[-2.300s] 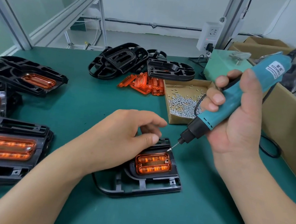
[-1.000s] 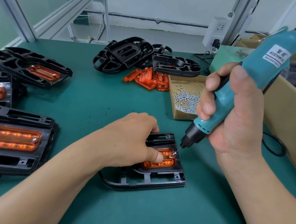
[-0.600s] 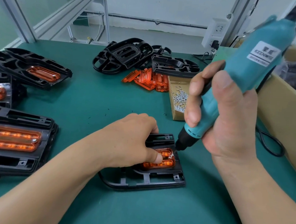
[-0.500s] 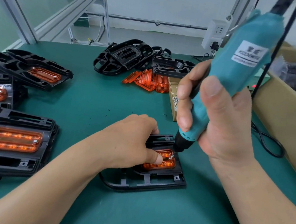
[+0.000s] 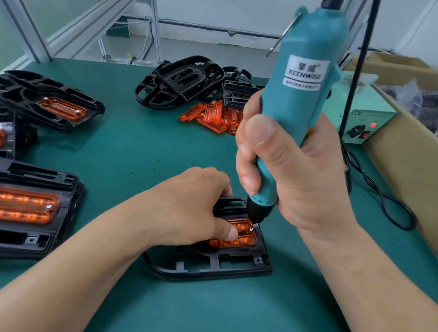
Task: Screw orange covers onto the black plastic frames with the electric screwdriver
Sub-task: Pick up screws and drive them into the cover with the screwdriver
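**Screwdriver set on a cover screw while the other hand braced the part**

A head-worn view looked down at a green table mat (image 5: 145,306). Near the middle lay a black frame (image 5: 216,267) with an orange cover (image 5: 243,239) seated in it. The left hand (image 5: 193,203) curled over the frame's far edge, its thumb tip pressing the cover flat. The right hand (image 5: 292,173) was wrapped around a teal electric screwdriver (image 5: 299,93), held almost upright, with its bit on a screw (image 5: 251,229) at the cover's right end.

The frame looked like light, stiff moulded plastic that would likely slide on the mat unless pinned. The thin, glossy cover could probably crack if over-tightened, so it seemed best held down beside the screw.

Finished frames (image 5: 16,208) sat to the left, and loose covers (image 5: 212,115) lay farther back.
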Action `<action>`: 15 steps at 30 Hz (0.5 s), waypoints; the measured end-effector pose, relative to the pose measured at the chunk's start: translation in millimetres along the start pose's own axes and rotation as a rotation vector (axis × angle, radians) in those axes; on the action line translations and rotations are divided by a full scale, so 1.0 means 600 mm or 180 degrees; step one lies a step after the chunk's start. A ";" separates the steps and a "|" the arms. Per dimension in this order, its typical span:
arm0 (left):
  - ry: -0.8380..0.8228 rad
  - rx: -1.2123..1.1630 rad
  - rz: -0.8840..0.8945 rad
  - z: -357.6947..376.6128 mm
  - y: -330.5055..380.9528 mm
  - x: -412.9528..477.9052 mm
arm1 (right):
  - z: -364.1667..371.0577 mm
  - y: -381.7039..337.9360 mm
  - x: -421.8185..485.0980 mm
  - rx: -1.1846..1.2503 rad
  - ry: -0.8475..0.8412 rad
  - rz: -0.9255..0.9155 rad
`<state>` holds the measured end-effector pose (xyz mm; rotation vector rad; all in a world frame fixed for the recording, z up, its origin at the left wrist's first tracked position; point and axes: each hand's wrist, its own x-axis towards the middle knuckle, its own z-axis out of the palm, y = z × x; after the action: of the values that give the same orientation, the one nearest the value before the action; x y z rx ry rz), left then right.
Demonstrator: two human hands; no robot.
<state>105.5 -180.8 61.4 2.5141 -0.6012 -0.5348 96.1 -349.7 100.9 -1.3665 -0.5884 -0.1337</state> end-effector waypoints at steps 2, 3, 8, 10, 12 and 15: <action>0.0018 -0.0003 -0.0003 0.000 -0.001 0.000 | 0.001 0.000 0.001 -0.0039 -0.0039 -0.0008; 0.0016 0.0000 -0.0009 -0.001 0.000 0.000 | 0.002 -0.001 0.001 -0.0047 -0.0051 -0.0002; 0.0012 0.0010 -0.0042 -0.001 0.001 -0.001 | 0.000 -0.001 0.002 -0.0008 0.0014 0.0104; 0.0006 -0.0012 -0.0044 -0.002 0.002 -0.001 | 0.002 0.000 0.002 -0.0044 -0.0004 0.0104; -0.0003 -0.0041 -0.0042 -0.002 0.003 -0.002 | 0.004 0.002 0.002 -0.0018 -0.0011 0.0084; 0.0040 0.0014 -0.0029 -0.002 0.005 -0.003 | 0.001 0.004 -0.001 0.0246 -0.0003 0.0092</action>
<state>103.6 -181.4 64.6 2.5237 -0.5870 -0.5210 96.2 -348.6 98.5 -1.2996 -0.5689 -0.0860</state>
